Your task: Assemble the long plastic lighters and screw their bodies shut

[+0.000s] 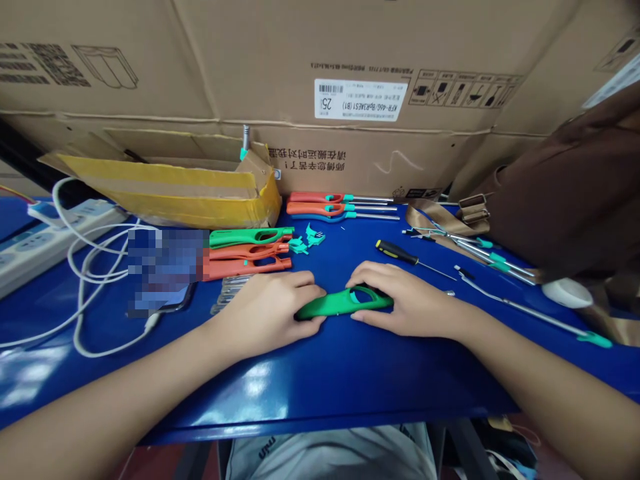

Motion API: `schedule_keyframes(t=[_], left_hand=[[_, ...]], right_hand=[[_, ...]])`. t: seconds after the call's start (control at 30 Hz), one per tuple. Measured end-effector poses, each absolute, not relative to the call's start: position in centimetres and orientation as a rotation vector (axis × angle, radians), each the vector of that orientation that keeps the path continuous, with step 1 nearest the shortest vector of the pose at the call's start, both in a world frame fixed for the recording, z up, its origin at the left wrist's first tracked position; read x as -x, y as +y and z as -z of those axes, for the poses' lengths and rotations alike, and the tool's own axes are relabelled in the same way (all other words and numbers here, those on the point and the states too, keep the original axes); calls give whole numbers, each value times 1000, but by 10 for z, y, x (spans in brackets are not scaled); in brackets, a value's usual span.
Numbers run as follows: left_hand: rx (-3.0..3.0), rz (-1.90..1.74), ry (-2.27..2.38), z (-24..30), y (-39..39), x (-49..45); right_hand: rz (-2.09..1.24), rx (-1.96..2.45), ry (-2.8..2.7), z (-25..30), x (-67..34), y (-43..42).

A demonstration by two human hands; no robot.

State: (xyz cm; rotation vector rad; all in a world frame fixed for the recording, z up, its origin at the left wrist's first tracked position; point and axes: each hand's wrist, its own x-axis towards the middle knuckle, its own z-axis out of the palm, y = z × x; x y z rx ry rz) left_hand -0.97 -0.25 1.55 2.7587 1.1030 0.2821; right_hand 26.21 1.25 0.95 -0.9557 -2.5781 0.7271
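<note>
A green lighter handle (pixel 333 304) lies lengthwise between my two hands, low over the blue table. My left hand (pixel 280 303) is closed round its left end. The fingers and thumb of my right hand (pixel 400 300) grip the other end, beside the finger opening. Left of it, a green handle and two orange handles (pixel 245 251) lie stacked side by side, with loose teal triggers (pixel 307 240) next to them. Several metal pieces (pixel 233 290) are partly hidden behind my left hand. A black and yellow screwdriver (pixel 397 253) rests beyond my right hand.
Lighters with metal tubes (pixel 345 207) lie at the back. Several loose tubes (pixel 500 261) and another tube (pixel 540 315) lie on the right by a brown bag (pixel 560 193). On the left are a yellow-taped box (pixel 175 200), a phone (pixel 170 273), white cables and a power strip (pixel 60 240).
</note>
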Motion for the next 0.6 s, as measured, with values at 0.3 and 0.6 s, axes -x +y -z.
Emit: schedule_keyframes(t=[0.3,0.6], left_hand=[[-2769,-293,1114,-16,-4,10],[-2768,-267,1142,-18,-4,9]], right_hand=[[-844,960,-2446,-6,-262,14],[-790,948,-2454,-5,-261,12]])
